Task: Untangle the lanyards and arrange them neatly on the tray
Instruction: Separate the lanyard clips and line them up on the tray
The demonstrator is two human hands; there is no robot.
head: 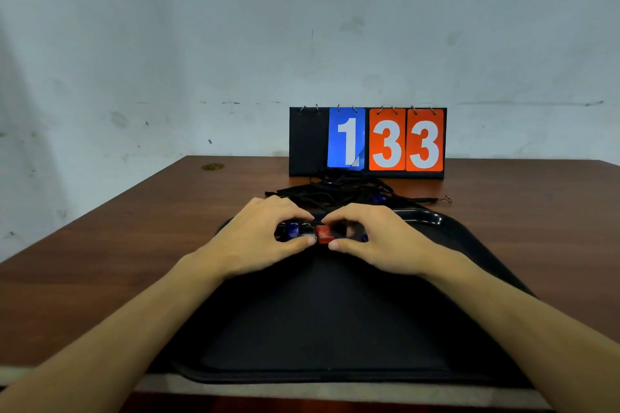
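Observation:
A black tray [335, 329] lies on the brown table in front of me. Behind its far rim sits a tangled heap of black lanyards [339, 189], with one strap running off to the right. At the tray's far end, a small red piece [323, 234] lies between my hands. My left hand [265, 238] and my right hand [372, 238] both pinch it with thumb and fingers. Under my left fingers sit a blue piece [293, 230] and a silver clip. The straps attached to these pieces are hidden by my hands.
A flip scoreboard [367, 141] reading 1 and 33 stands at the back of the table [134, 228], right behind the lanyard heap, against a pale wall. A small brass fitting [212, 167] sits in the tabletop at back left.

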